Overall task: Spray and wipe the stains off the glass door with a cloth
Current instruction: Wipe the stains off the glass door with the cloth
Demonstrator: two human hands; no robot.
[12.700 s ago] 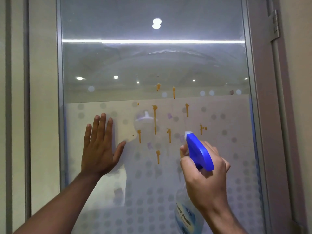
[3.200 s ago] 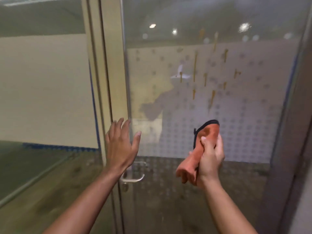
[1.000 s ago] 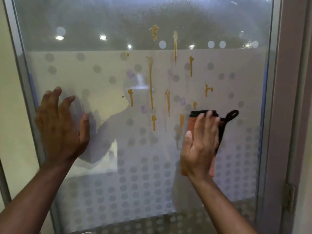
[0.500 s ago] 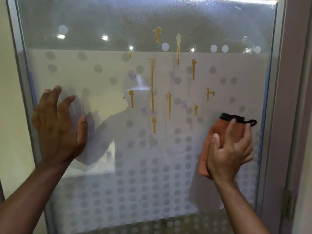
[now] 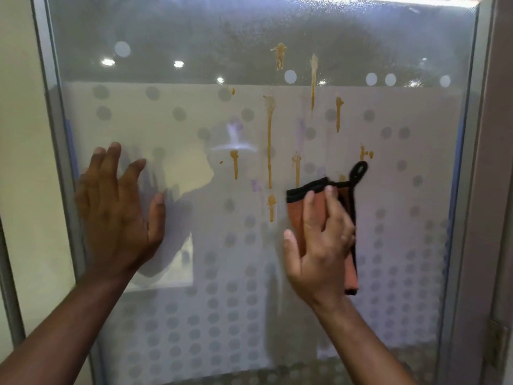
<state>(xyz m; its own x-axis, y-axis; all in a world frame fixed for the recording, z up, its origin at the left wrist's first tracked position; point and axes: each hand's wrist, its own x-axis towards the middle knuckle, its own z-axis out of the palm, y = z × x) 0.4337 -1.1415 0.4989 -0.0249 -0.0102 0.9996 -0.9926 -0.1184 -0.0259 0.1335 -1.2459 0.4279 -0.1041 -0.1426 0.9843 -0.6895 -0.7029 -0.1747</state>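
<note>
The glass door (image 5: 402, 245) fills the view, with frosted dots and a mist of spray droplets near its top. Several brown stains (image 5: 269, 151) run down its middle in drips, with faint purple smears among them. My right hand (image 5: 319, 245) presses an orange cloth (image 5: 298, 215) with black trim and a loop flat on the glass, just below and right of the lowest drips. My left hand (image 5: 119, 209) lies flat against the glass at the left, fingers spread, holding nothing. No spray bottle is in view.
The door's grey metal frame (image 5: 55, 134) runs down the left side and a wider frame post (image 5: 497, 190) down the right, with a hinge (image 5: 499, 345) at the lower right. A cream wall (image 5: 16, 134) lies left of the frame.
My right hand has slid the cloth leftward across the glass, back under the lower drips. My left hand has stayed flat on the glass. One drip under the cloth's path is gone.
</note>
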